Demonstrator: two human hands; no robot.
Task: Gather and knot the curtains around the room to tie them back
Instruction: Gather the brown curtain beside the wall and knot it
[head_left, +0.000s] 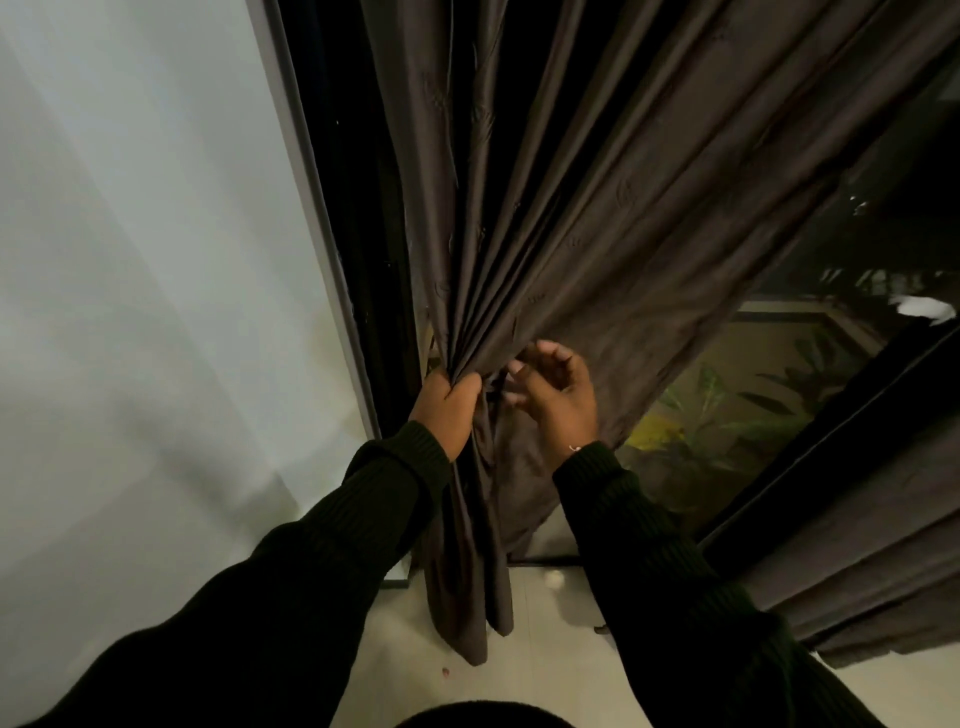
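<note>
**Left hand bunching the brown curtain beside the window frame**

Closest to my view are two dark ribbed sleeves (332, 561), reaching up from the bottom edge toward the curtain (571, 208). I use the window frame (332, 249), the pale strip running down from the top, as my landmark.

My left hand (448, 410) sits just to the right of the frame's lower part. Its fingers (462, 382) are clenched around a gathered bunch of the brown fabric, and the pleats fan upward and to the right from that grip. Below the fist the cloth hangs as a narrow column down to the pale floor (545, 675), ending right of the frame's foot.

My right hand (556, 400) is farther right of the frame, just beside the left hand. Its fingers are loosely curled and spread, holding nothing; the fingertips sit at the fabric, but I cannot tell whether they touch it. A thin bracelet (574, 448) shows at that wrist.

Left of the frame stands a plain pale wall (130, 260). Far to the right of the frame, where the curtain is drawn aside, dark glass (753, 395) shows green and yellow leaves. A second curtain (872, 519), the same brown, hangs at the far right, well apart from the frame, its hem reaching the floor.
</note>
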